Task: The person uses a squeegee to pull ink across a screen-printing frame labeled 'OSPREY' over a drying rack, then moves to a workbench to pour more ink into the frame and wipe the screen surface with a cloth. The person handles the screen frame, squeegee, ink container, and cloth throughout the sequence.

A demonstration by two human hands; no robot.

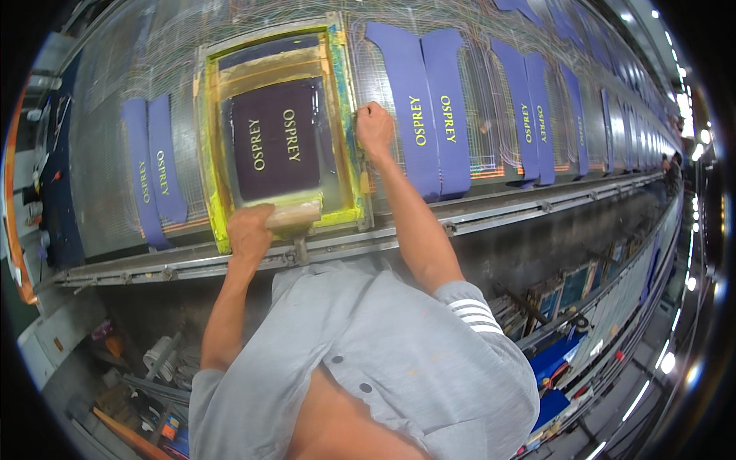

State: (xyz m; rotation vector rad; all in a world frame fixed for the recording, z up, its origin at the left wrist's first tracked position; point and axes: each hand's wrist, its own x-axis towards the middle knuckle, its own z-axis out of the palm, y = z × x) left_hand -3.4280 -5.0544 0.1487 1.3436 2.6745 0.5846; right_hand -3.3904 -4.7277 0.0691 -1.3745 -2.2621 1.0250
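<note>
A screen-printing frame (207, 153), its edges smeared yellow-green, lies on the long table in front of me. Within it is a dark stencil area (276, 146) with yellow lettering in two lines. My left hand (249, 231) is closed round one end of a pale squeegee (297, 215), which rests across the near end of the mesh. At the frame's right side, my right hand (375, 126) is closed in a fist against the edge bar; its fingertips are hidden. Purple-blue cut fabric pieces (406, 69) with yellow lettering lie flat right of the frame.
Another fabric pair (138, 123) lies to the left, and several more run along the table to the far right. A metal rail (491, 207) borders the table's near edge. Below stand shelves with frames (571, 287) and, lower left, a white bucket (159, 356).
</note>
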